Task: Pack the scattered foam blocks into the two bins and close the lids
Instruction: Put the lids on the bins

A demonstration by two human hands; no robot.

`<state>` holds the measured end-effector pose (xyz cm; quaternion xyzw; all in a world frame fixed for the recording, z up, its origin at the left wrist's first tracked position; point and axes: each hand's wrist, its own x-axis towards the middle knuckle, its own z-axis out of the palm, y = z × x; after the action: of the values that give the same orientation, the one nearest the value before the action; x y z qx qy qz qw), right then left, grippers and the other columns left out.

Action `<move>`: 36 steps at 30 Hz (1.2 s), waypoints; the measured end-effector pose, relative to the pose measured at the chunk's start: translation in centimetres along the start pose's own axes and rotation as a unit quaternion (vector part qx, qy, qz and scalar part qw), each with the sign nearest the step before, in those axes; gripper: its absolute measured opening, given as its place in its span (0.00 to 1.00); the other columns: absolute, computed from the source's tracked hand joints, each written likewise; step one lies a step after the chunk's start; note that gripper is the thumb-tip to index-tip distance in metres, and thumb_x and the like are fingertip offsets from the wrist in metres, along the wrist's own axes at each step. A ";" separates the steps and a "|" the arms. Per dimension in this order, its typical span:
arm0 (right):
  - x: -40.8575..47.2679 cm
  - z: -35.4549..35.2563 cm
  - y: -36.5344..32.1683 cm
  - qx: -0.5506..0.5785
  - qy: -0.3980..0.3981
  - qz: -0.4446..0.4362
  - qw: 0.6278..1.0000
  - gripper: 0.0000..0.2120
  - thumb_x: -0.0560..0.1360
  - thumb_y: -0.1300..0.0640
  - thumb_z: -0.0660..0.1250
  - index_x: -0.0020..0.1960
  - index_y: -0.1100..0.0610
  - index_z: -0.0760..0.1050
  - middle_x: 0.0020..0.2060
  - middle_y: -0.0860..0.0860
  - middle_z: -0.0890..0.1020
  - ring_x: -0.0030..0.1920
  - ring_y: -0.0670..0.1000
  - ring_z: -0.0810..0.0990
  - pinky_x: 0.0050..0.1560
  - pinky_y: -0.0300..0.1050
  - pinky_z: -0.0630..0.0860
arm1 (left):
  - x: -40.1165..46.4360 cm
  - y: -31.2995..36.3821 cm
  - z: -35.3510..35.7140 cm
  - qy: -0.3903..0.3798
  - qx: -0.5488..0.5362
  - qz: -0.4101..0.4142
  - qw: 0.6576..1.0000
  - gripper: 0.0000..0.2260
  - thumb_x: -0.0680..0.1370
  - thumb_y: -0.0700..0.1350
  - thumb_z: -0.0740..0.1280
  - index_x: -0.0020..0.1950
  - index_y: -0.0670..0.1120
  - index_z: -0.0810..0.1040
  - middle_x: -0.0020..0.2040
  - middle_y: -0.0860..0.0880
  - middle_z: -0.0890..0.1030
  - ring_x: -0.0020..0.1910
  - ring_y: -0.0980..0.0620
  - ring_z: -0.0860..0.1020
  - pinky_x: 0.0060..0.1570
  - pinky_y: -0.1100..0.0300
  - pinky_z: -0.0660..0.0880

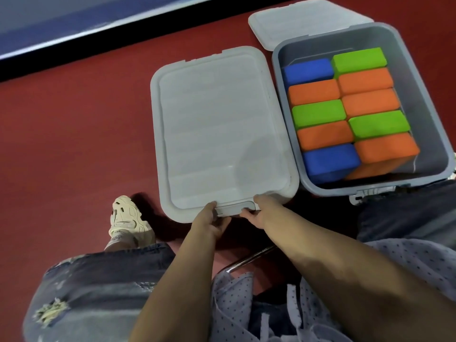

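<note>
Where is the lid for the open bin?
The loose lid lies on the red floor behind the open bin, at the head view's upper right.

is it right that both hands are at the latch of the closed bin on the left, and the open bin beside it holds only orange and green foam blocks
Not quite. The head view shows the open bin also holds blue foam blocks. The rest stands: the left hand and right hand are at the latch of the closed bin.
</note>
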<state>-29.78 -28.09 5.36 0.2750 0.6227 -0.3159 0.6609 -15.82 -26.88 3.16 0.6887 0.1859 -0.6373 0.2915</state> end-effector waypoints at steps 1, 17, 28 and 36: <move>0.0 0.0 0.0 -0.007 0.002 0.004 1.000 0.19 0.76 0.64 0.66 0.66 0.62 0.68 0.65 0.60 0.71 0.64 0.65 0.71 0.61 0.55 0.74 | 0.0 -0.2 -0.1 -0.003 -0.014 0.000 1.000 0.09 0.76 0.42 0.70 0.47 0.38 0.73 0.43 0.43 0.77 0.41 0.45 0.77 0.49 0.52 0.78; -2.1 -2.6 -1.8 -0.417 -0.117 0.082 0.898 0.31 0.79 0.46 0.59 0.74 0.64 0.56 0.71 0.64 0.63 0.60 0.65 0.76 0.46 0.53 0.80 | 1.4 5.2 -4.0 0.263 0.292 0.209 0.895 0.51 0.60 0.55 0.81 0.77 0.49 0.58 0.75 0.42 0.60 0.66 0.39 0.70 0.61 0.45 0.72; -2.1 18.2 -20.9 -0.608 0.036 -0.528 0.592 0.19 0.77 0.47 0.64 0.63 0.57 0.72 0.60 0.56 0.72 0.55 0.55 0.76 0.54 0.44 0.73 | -4.5 18.0 7.5 0.050 0.599 0.504 0.620 0.30 0.77 0.52 0.67 0.77 0.52 0.60 0.79 0.46 0.53 0.77 0.47 0.53 0.72 0.54 0.55; 3.4 33.9 -30.8 -0.764 0.113 -0.528 0.353 0.29 0.78 0.36 0.50 0.71 0.52 0.64 0.66 0.57 0.71 0.66 0.59 0.69 0.67 0.57 0.63 | 1.7 24.4 8.5 0.120 0.646 0.470 0.589 0.31 0.76 0.60 0.63 0.76 0.53 0.59 0.77 0.44 0.54 0.76 0.41 0.52 0.74 0.46 0.55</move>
<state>-31.11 -74.04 5.38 -0.7007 0.6815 0.0459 0.2060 -6.79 -51.06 5.37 0.7583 -0.5907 -0.2756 0.0044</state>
